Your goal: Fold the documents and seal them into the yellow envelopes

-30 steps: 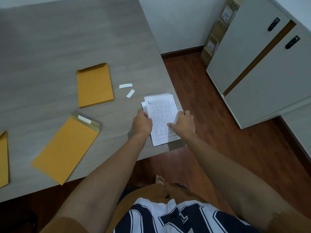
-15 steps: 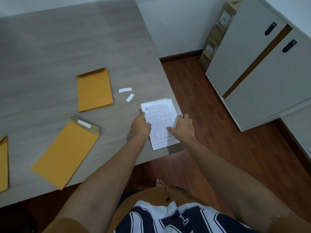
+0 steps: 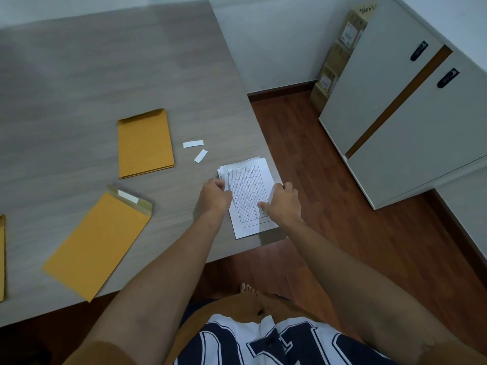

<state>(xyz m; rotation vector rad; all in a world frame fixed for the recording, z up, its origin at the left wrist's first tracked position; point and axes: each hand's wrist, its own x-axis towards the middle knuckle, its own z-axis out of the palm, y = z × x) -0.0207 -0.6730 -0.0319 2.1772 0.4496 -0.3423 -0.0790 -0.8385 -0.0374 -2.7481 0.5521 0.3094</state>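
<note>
A: Item one, nearest the person?

B: Both hands at the near right corner of the grey table (image 3: 79,75). The left hand (image 3: 214,196) pinched the left edge of the top sheet of a stack of papers (image 3: 250,191). The right hand (image 3: 283,204) gripped the right edge, its thumb lying on the printed grid.

A: Condition of the stack?

B: White sheets, unfolded, the top one bearing a ruled table. It lay on the tabletop at the right edge, its near corner close to the table's front edge.

A: Envelopes?

B: Three entries. An open envelope (image 3: 97,241) lay to the left of the hands, tilted, flap up with a white strip showing. Another envelope (image 3: 2,256) was cut off by the picture's left border. Farther back, a pile of envelopes (image 3: 145,143) lay flat, well apart from the papers.

A: Small items?

B: Two white paper strips (image 3: 196,148) between that pile and the papers.

A: Beyond the table?

B: A white cabinet (image 3: 408,122) on the wooden floor, with cardboard boxes (image 3: 340,54) stacked behind it.
</note>
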